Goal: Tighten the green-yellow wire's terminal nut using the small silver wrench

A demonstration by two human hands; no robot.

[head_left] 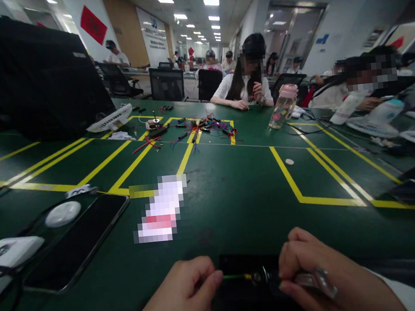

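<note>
Here, thin green wire [233, 276], brass tip, pinched

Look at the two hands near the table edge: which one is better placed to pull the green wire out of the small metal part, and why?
Probably the left hand: its fingertips already pinch the green wire at its free end. The right hand has its grip on the small metal part, so it can likely steady that.

Matt green table [233, 192], glossy black phone [73, 246], shiny metal clip [317, 282]
</note>
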